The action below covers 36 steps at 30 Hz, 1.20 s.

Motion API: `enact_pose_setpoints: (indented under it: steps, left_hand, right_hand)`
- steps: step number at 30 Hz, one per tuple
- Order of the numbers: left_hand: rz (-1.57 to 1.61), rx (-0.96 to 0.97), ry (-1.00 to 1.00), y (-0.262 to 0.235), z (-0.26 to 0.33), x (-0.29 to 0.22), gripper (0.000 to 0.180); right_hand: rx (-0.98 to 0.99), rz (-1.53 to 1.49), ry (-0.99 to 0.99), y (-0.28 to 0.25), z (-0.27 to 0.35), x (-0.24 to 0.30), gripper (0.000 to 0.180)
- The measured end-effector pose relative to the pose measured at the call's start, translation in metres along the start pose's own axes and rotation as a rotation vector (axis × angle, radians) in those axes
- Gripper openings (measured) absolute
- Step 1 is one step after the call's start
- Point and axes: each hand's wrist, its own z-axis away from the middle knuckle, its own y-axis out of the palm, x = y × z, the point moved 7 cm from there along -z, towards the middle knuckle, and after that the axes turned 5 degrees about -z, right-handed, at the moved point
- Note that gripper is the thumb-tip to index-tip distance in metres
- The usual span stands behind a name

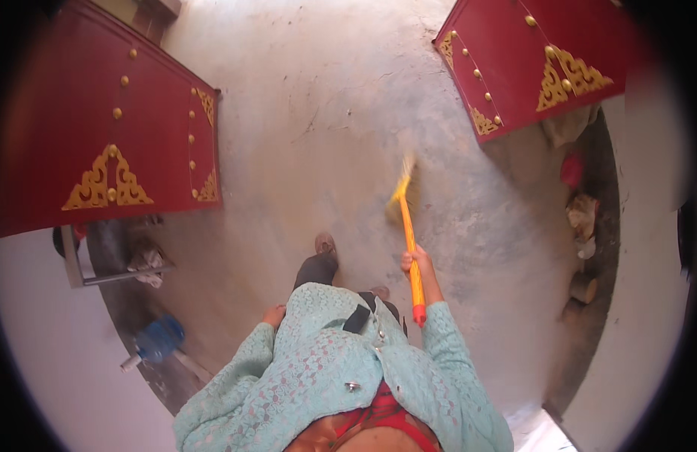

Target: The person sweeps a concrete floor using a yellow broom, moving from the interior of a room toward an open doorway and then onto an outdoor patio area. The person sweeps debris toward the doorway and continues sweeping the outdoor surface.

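Observation:
My right hand point(418, 264) is wrapped round the orange-yellow handle of a broom point(408, 227). The handle ends in a red cap close to my sleeve. Ahead of the hand, the yellow broom head point(402, 190) is down at the concrete floor, its bristles smeared by motion. My left hand point(274, 315) hangs by my left hip, against the pale green lace jacket point(311, 354). Its fingers are mostly hidden, and nothing can be seen in it.
Two red door leaves with gold ornaments stand open, one at the left point(152, 90) and one at the right point(506, 68). Against the left wall lie a blue water jug point(160, 337) and a metal frame point(126, 277). Bags and a log-like piece point(582, 288) line the right wall.

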Motion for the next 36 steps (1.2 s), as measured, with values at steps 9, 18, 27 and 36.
enact_pose_setpoints:
  steps: [9, 18, 27, 36]
  left_hand:
    - [0.496, -0.062, -0.389, -0.039, -0.012, -0.048, 0.028]
    - [0.285, -0.224, -0.199, 0.011, -0.039, -0.068, 0.033]
    - [0.105, -0.432, -0.307, 0.124, 0.022, -0.135, 0.027]
    - [-0.010, -0.310, -0.355, 0.233, -0.008, -0.142, 0.033]
  right_hand:
    - [0.006, 0.073, -0.159, 0.074, 0.052, 0.105, 0.047]
    - [-0.287, 0.305, -0.237, -0.028, -0.018, 0.217, 0.017]
    - [-0.138, 0.108, 0.336, 0.086, -0.196, 0.226, 0.006]
    - [0.231, 0.705, 0.255, 0.228, -0.219, 0.238, 0.040]
